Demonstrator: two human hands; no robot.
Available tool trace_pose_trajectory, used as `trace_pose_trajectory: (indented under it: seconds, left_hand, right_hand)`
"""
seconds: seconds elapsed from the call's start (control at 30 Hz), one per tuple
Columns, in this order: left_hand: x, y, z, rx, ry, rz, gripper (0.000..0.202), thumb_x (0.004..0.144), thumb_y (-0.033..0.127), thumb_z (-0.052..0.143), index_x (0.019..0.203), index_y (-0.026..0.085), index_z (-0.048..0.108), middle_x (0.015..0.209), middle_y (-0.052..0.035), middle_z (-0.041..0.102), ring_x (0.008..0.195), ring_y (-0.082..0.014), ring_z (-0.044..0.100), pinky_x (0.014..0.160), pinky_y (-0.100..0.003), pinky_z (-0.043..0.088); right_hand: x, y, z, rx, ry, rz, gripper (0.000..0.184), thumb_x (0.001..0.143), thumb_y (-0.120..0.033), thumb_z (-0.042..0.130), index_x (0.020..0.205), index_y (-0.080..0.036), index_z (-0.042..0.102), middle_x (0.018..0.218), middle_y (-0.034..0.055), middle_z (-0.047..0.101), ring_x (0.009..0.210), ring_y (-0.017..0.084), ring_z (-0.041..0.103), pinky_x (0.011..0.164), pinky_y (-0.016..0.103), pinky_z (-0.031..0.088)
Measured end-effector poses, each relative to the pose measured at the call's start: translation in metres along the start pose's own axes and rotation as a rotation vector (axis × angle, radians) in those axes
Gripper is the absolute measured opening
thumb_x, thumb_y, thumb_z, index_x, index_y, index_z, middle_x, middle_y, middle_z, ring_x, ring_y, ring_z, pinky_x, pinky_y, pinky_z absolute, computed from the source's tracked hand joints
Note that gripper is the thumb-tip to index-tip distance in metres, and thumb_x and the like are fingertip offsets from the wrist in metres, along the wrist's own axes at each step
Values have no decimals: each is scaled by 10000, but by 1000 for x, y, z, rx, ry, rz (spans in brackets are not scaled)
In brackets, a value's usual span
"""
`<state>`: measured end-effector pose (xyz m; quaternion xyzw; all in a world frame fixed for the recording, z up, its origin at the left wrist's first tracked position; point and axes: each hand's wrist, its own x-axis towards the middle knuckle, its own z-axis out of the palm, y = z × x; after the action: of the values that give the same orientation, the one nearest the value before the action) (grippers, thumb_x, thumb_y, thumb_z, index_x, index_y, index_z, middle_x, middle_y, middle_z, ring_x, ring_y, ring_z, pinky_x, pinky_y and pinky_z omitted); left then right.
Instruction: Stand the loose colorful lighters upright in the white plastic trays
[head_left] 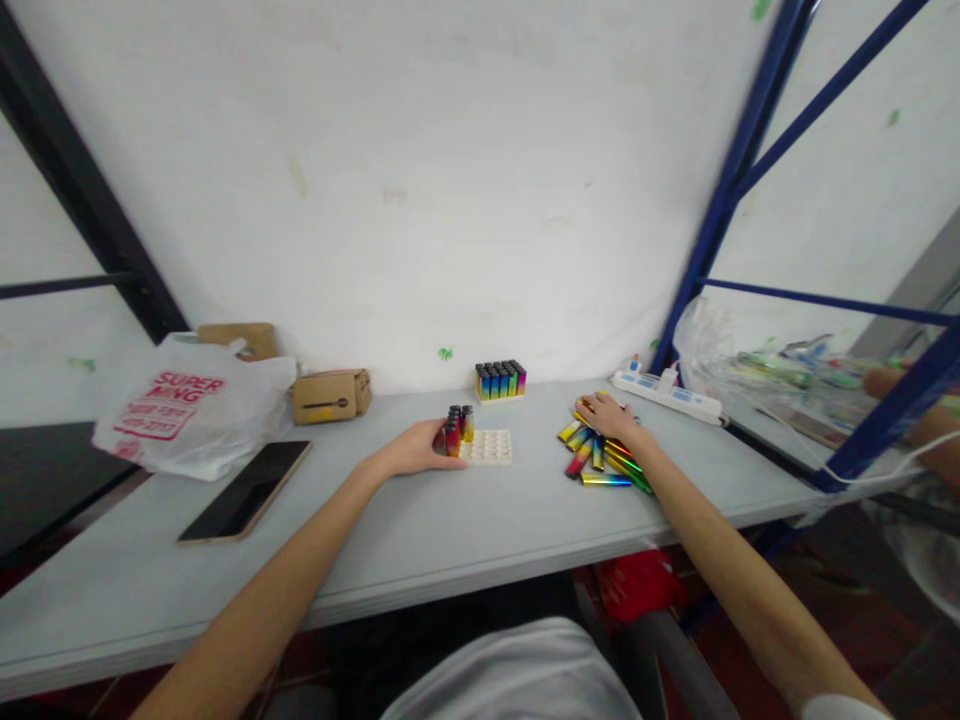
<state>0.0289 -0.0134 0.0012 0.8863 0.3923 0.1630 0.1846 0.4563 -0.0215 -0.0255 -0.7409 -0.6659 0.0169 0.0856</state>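
Observation:
My left hand (416, 447) is wrapped around the left end of a white tray (491, 448) with rows of round holes. Several upright lighters (453, 432) with black tops and red or yellow bodies fill that end, partly hidden by my fingers. Over on the right, my right hand (602, 413) lies on top of a loose pile of shiny lighters (597, 452) in gold, blue, green and red. Its fingers are stretched over the pile, and what lies under them is hidden.
A full block of lighters (500, 382) stands by the wall. To the left are a phone (246, 492), a small cardboard box (330, 396) and a white plastic bag (195, 405). A power strip (667, 393) lies at the back right, near a blue metal frame (720, 210).

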Motion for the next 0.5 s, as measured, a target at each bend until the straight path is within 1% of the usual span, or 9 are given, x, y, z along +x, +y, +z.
trace_pose_trajectory:
  seconds: [0.07, 0.13, 0.2, 0.27, 0.37, 0.43, 0.47, 0.5]
  left_hand:
    - [0, -1, 1, -10, 3, 11, 695, 644, 701, 732, 1066, 161, 620, 884, -40, 652, 746, -215, 561, 631, -301, 415]
    - [-1, -1, 1, -24, 7, 22, 693, 647, 688, 737, 1082, 160, 622, 888, -37, 651, 750, -212, 560, 639, -300, 417]
    - [-1, 0, 0, -26, 9, 19, 695, 646, 685, 738, 1087, 160, 625, 885, -35, 651, 744, -209, 561, 641, -300, 418]
    - [-1, 2, 0, -11, 11, 9, 697, 641, 692, 735, 1076, 158, 629, 878, -38, 652, 739, -211, 562, 639, -302, 418]
    - [-2, 4, -1, 8, 18, -1, 704, 635, 704, 730, 1066, 155, 634, 882, -46, 657, 742, -218, 569, 644, -308, 422]
    - [-2, 5, -1, 6, 21, -1, 707, 632, 706, 729, 1067, 158, 635, 893, -49, 663, 749, -222, 576, 653, -311, 426]
    - [-2, 5, -1, 3, 21, -1, 705, 630, 706, 728, 1065, 159, 636, 895, -48, 666, 752, -223, 579, 657, -311, 428]
    - [-2, 6, -1, 2, 21, 0, 701, 630, 707, 727, 1060, 161, 637, 895, -48, 668, 753, -224, 582, 659, -312, 429]
  right_hand:
    - [1, -10, 6, 14, 13, -108, 457, 1027, -470, 294, 1298, -247, 586, 1382, 139, 546, 1287, 312, 469, 1046, 585, 364]
    - [2, -23, 10, 16, 12, -235, 409, 1029, -411, 328, 1265, -244, 617, 1365, 129, 567, 1274, 286, 481, 1048, 499, 396]
    - [1, -36, 11, 33, 19, -319, 392, 1029, -382, 350, 1247, -232, 638, 1337, 124, 590, 1262, 263, 496, 1049, 431, 410]
    - [-1, -46, 8, 74, 23, -394, 395, 1024, -393, 376, 1246, -203, 642, 1311, 129, 607, 1226, 245, 535, 1052, 393, 413]
    - [-4, -52, -5, 162, 18, -516, 424, 1010, -415, 427, 1304, -164, 601, 1335, 138, 603, 1192, 223, 576, 1060, 338, 411]
    - [-3, -52, -17, 193, 49, -528, 446, 1014, -405, 426, 1345, -143, 567, 1361, 144, 595, 1197, 224, 584, 1063, 323, 407]
    - [0, -52, -22, 188, 73, -496, 444, 1017, -396, 419, 1349, -138, 565, 1358, 144, 601, 1199, 227, 588, 1062, 320, 406]
    - [4, -51, -27, 164, 93, -429, 432, 1020, -382, 414, 1341, -142, 573, 1346, 141, 613, 1200, 226, 590, 1059, 314, 403]
